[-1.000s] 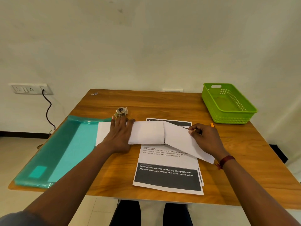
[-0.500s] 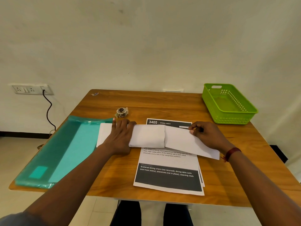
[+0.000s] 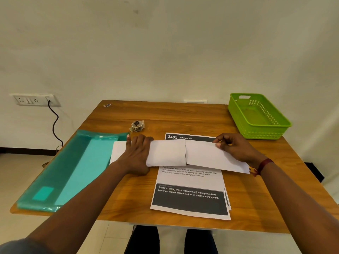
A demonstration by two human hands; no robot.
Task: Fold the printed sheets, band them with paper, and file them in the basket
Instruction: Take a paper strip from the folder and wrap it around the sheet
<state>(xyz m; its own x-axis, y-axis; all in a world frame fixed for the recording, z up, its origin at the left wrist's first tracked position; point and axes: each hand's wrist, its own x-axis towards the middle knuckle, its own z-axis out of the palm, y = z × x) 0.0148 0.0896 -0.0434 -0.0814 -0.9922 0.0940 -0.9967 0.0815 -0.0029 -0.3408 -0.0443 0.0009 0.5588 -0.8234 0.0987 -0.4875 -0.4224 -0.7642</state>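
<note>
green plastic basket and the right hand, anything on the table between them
In the head view, only bare wooden table shows between the green plastic basket and the right hand, which pinches the folded white paper.

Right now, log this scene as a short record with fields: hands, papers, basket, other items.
left hand: left hand pressed flat on the folded white sheet
right hand: right hand pinching the upper edge of the sheet's right flap
printed sheets: stack lying under the folded sheet, headed 3405 Dining Area
basket: green basket at the table's far right corner; nothing visible inside
folder: teal plastic folder along the left edge
sticker roll: small roll behind the left hand
table: wooden table
</note>
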